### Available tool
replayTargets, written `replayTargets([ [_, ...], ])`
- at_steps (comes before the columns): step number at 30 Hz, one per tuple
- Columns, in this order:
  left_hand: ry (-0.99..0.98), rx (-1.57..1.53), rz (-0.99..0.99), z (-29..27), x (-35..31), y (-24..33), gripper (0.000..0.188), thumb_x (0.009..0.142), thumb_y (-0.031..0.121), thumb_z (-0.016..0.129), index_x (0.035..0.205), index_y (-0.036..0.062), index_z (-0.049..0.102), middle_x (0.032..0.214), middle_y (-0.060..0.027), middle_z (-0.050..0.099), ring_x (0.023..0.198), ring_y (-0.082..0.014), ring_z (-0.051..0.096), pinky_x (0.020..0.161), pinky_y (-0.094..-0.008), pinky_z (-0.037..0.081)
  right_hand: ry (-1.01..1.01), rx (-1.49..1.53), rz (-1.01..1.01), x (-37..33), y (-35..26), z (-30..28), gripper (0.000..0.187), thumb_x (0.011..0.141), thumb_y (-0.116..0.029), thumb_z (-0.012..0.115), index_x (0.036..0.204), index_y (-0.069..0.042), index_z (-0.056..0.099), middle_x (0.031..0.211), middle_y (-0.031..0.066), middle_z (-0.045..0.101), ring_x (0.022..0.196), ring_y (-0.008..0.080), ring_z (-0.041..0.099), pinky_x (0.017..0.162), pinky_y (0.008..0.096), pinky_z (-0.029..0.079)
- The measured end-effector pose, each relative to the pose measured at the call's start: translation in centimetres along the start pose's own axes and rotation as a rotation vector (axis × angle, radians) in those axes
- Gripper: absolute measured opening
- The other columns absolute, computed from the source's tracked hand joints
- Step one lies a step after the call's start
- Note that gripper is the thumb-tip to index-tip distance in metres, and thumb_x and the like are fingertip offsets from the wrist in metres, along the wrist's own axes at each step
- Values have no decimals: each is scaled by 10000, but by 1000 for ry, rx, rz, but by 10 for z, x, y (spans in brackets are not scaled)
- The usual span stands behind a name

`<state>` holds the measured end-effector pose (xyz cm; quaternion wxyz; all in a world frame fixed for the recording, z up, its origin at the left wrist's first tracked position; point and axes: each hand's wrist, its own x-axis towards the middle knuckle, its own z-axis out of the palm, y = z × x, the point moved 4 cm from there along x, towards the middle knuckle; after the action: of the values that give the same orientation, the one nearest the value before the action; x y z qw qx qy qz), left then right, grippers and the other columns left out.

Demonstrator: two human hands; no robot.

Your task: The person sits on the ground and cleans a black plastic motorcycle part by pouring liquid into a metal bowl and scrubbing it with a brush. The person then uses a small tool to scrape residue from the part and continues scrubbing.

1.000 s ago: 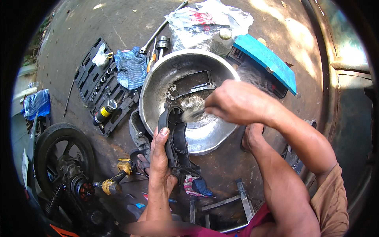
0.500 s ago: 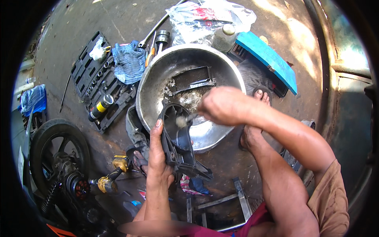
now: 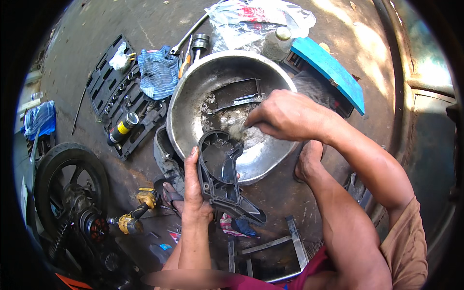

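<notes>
My left hand [image 3: 194, 191] grips a black plastic housing [image 3: 207, 166] by its left side. The housing has a round, ribbed opening and a narrow lower arm, and it is tilted over the near rim of a round metal basin [image 3: 186, 92]. My right hand [image 3: 285, 113] is closed on a small brush [image 3: 236, 129] with pale bristles. The bristles are at the housing's upper right edge; the handle is mostly hidden by my fingers. A dark rectangular part [image 3: 237, 94] lies inside the basin among dirty residue.
Left of the basin are an open socket case [image 3: 104, 77], a striped cloth [image 3: 158, 75], a spray can [image 3: 124, 128], a cordless impact driver [image 3: 130, 223] and a wheel [image 3: 72, 179]. A glass jar [image 3: 277, 43] and a blue toolbox lid [image 3: 328, 72] stand beyond it.
My right hand has lifted the brush out of the housing's round opening to its upper right edge. My left hand has tilted the housing slightly and lowered it a little.
</notes>
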<state>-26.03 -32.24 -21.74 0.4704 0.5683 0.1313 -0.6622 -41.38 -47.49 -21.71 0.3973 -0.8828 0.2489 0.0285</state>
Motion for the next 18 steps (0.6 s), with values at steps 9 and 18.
replayTargets([
  [9, 13, -5, 1, 1, 1, -4, 535, 946, 564, 530, 1087, 66, 666, 857, -81, 719, 626, -201, 693, 574, -333, 605, -26, -100, 100, 0, -3, -1, 200, 848, -199, 648, 986, -112, 764, 818, 189, 718, 829, 353, 713, 779, 444, 573],
  [18, -22, -55, -3, -14, 7, -9, 568, 939, 580, 534, 1138, 61, 651, 923, -109, 721, 704, -221, 714, 626, -363, 620, 51, -33, 109, -3, -7, -6, 232, 849, -194, 661, 1051, -133, 758, 840, 195, 715, 815, 364, 699, 792, 469, 563],
])
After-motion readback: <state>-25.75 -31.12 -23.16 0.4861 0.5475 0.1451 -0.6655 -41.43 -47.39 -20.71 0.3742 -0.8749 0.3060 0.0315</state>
